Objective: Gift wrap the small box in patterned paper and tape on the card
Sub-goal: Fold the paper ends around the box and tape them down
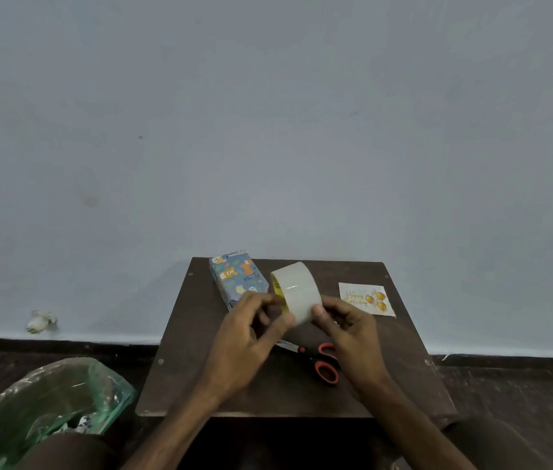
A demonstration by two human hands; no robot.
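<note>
Now, both hands were on the tape roll (297, 291), held up above the table (200, 368); the left hand (247, 340) pinched at the roll's left rim, fingers curled close; the right hand (349, 329) cupped the other side, thumb pressed flat on the outer band, the other fingers tucked beneath; the small box (237, 278), already in blue bear-patterned paper, lay at the table's far left corner, just behind the left fingers; the card (366, 299) lay flat towards the far right, well apart from the box; orange-handled scissors (322, 362) rested on the table under the hands, blades partly hidden; a green-bagged bin (47, 398) stood at the lower left.
</note>
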